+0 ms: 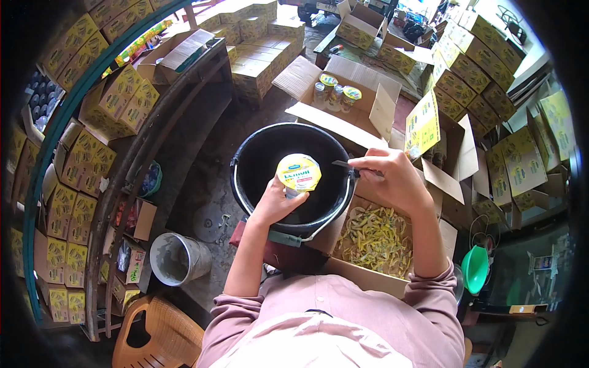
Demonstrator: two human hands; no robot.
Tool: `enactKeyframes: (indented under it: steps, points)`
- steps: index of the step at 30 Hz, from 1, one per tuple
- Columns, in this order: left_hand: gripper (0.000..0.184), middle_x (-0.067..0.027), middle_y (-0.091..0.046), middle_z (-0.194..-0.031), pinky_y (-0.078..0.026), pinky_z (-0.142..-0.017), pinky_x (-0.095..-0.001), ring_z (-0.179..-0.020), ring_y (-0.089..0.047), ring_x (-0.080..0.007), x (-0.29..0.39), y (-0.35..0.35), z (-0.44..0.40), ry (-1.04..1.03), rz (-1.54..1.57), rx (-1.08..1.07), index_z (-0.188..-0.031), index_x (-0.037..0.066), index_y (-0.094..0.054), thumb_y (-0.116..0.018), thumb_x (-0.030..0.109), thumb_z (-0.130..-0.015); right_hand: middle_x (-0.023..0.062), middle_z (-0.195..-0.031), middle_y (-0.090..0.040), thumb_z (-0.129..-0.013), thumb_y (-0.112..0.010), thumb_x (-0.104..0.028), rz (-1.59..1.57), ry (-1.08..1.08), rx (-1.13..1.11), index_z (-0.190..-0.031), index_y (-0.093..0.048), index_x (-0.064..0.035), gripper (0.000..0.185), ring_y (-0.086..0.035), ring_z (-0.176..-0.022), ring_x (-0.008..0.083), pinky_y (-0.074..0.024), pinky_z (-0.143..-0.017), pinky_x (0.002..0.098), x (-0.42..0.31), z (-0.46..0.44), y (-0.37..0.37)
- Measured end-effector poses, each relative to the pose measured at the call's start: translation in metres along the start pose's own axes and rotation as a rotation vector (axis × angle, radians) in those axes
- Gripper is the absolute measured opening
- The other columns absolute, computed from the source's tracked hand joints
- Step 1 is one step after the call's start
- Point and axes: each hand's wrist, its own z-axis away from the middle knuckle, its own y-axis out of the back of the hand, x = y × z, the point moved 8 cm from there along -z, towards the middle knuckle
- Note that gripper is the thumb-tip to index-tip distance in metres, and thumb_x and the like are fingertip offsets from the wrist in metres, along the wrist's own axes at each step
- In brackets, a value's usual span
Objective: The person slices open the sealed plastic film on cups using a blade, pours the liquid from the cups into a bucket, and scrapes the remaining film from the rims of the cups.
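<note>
My left hand (277, 202) is closed around a sealed plastic drink cup (299, 174), its yellow and white lid printed "Lemon" and facing up. The cup is over the mouth of a black bucket (245, 153). At the bucket's right rim, my right hand (388, 175) grips a small knife (343, 164), whose blade points left toward the cup without touching it. Below my right forearm is an open carton (343, 268) holding many yellow lid scraps (377, 239). Beyond the bucket, an open carton (362, 69) holds several cups (351, 95).
A grey bucket (179, 259) stands on the floor at left, near an orange plastic chair (161, 334). Stacked yellow cartons line the left shelf (101, 184) and the back right (472, 61). An opened carton (451, 138) is at right, and a green basin (475, 270) lies lower right.
</note>
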Motion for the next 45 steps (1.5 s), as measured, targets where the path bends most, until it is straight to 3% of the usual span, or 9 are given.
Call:
enactKeyframes:
  steps: [7,10,13,18,21,24,28,31,45]
  points:
    - [0.042,-0.0103,-0.062,-0.098,-0.047,-0.082,-0.0302,-0.09,-0.06,-0.0172,0.006,0.004,-0.002,-0.053,-0.11,0.069,-0.106,0.0,-0.052,-0.071,0.01,-0.07,0.0123,-0.069,-0.057,-0.067,-0.06,0.002,-0.204,-0.164,0.122,-0.092,-0.065,-0.0029,0.026,-0.057,-0.058,0.0215,-0.0461,-0.057,0.0307,0.0,-0.005,-0.022]
    - [0.077,-0.0147,-0.056,-0.109,-0.041,-0.093,-0.0345,-0.101,-0.056,-0.0259,0.002,0.003,0.0,-0.065,-0.28,0.064,-0.132,0.006,-0.019,-0.067,0.011,-0.072,0.0129,-0.068,-0.058,-0.066,-0.061,0.003,-0.277,-0.176,0.13,-0.091,-0.065,-0.0015,0.026,-0.057,-0.056,0.0213,-0.0465,-0.057,0.0297,-0.006,-0.012,-0.037]
    - [0.083,-0.0147,-0.055,-0.111,-0.039,-0.094,-0.0348,-0.102,-0.056,-0.0265,-0.004,0.0,-0.002,-0.068,-0.211,0.031,-0.135,0.01,-0.011,-0.066,0.009,-0.072,0.014,-0.069,-0.058,-0.065,-0.061,0.003,-0.273,-0.15,0.137,-0.088,-0.065,0.0014,0.023,-0.059,-0.058,0.0237,-0.0474,-0.058,0.0302,-0.011,-0.019,-0.05]
    - [0.081,-0.0147,-0.056,-0.109,-0.038,-0.095,-0.035,-0.103,-0.055,-0.0265,0.001,0.001,-0.001,0.001,-0.166,0.022,-0.135,0.011,-0.015,-0.066,0.008,-0.071,0.0161,-0.072,-0.06,-0.064,-0.061,0.002,-0.242,-0.143,0.081,-0.086,-0.065,0.0026,0.022,-0.06,-0.064,0.0271,-0.0483,-0.063,0.0327,-0.009,-0.027,-0.064]
    - [0.08,-0.0148,-0.055,-0.11,-0.039,-0.095,-0.0349,-0.104,-0.055,-0.0264,0.0,0.0,-0.002,0.003,-0.182,0.009,-0.134,0.011,-0.016,-0.065,0.008,-0.071,0.0111,-0.067,-0.058,-0.065,-0.063,0.005,-0.196,-0.111,0.112,-0.091,-0.065,0.0017,0.026,-0.058,-0.055,0.0151,-0.0469,-0.054,0.0248,-0.009,-0.028,-0.065]
    - [0.08,-0.0154,-0.053,-0.112,-0.039,-0.095,-0.0347,-0.105,-0.054,-0.0266,-0.003,-0.001,-0.002,0.011,-0.197,-0.005,-0.134,0.011,-0.015,-0.065,0.008,-0.071,0.0169,-0.074,-0.06,-0.062,-0.061,0.002,-0.211,-0.137,0.105,-0.084,-0.066,0.0028,0.023,-0.06,-0.067,0.0292,-0.0485,-0.066,0.0342,-0.008,-0.029,-0.068]
    - [0.084,-0.0167,-0.05,-0.114,-0.039,-0.094,-0.0354,-0.106,-0.053,-0.0286,-0.011,-0.002,-0.001,-0.019,-0.225,0.01,-0.135,0.015,-0.01,-0.066,0.009,-0.071,0.0161,-0.072,-0.06,-0.061,-0.06,0.003,-0.15,-0.107,0.091,-0.085,-0.066,0.0025,0.025,-0.06,-0.065,0.0276,-0.0484,-0.065,0.033,-0.011,-0.031,-0.069]
    - [0.064,-0.011,-0.056,-0.108,-0.045,-0.086,-0.0323,-0.099,-0.057,-0.0217,-0.005,0.002,-0.001,-0.065,-0.226,0.093,-0.125,0.008,-0.032,-0.068,0.011,-0.072,0.0142,-0.069,-0.059,-0.061,-0.06,0.004,-0.063,-0.067,0.088,-0.086,-0.066,0.0016,0.026,-0.06,-0.06,0.0241,-0.0482,-0.06,0.0302,-0.014,-0.035,-0.071]
    - [0.079,-0.0173,-0.045,-0.117,-0.04,-0.093,-0.0364,-0.109,-0.049,-0.0307,-0.008,0.0,0.0,-0.06,-0.427,0.061,-0.134,0.018,-0.014,-0.065,0.013,-0.074,0.018,-0.075,-0.062,-0.061,-0.06,0.004,0.044,-0.223,-0.14,-0.084,-0.066,0.0014,0.025,-0.062,-0.069,0.0281,-0.0495,-0.068,0.0323,-0.009,-0.026,-0.085]
